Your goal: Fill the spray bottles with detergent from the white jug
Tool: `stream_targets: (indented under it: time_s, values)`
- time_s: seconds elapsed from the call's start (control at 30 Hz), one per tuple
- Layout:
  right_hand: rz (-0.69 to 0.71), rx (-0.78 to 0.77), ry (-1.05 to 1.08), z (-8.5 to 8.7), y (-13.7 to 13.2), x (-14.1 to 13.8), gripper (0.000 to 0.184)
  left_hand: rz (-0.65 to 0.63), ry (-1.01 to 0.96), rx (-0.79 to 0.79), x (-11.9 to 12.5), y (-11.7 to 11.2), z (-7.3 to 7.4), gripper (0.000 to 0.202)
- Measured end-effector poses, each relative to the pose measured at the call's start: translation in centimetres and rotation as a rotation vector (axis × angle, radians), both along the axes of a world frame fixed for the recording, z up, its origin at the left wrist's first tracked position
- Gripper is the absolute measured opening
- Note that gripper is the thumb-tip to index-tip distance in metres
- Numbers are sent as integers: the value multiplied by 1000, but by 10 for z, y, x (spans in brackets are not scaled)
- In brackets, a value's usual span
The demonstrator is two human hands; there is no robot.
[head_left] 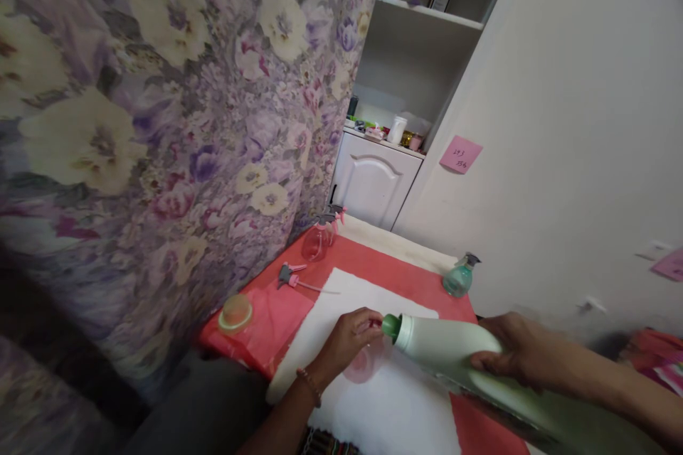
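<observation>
My right hand (512,352) grips a large pale green detergent bottle (442,341) near its middle. The bottle is tilted, and its darker green spout (391,325) points left, close to the fingers of my left hand (355,330). Those fingers are closed around the top of a clear pink spray bottle (363,364), which stands on a white cloth (384,398). Its mouth is hidden by the fingers, and I cannot make out any liquid flowing. A grey and pink spray head (291,276) with a thin tube lies left of the cloth.
A round cap (235,313) sits on a pink cloth (272,330) at the left of the red table cover (373,254). Pink spray bottles (316,242) stand at the back left, a green spray bottle (457,277) at the back right. A floral curtain (186,121) borders the left.
</observation>
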State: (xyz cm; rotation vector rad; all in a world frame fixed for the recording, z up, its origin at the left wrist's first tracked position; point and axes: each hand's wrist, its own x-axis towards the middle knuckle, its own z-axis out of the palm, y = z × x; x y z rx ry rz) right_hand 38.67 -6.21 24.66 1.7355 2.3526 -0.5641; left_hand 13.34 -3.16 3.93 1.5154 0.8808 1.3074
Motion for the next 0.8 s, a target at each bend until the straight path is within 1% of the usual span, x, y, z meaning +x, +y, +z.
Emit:
stream_targets:
  time_s: [0.4, 0.67, 0.8]
  values:
    - [21, 8, -15, 0, 2, 1, 32, -7, -13, 2, 0, 1, -3, 20]
    - [-9, -15, -16, -1, 2, 3, 30, -13, -12, -3, 0, 0, -1, 19]
    - [5, -25, 8, -3, 4, 6, 31, -8, -19, -14, 1, 0, 0, 19]
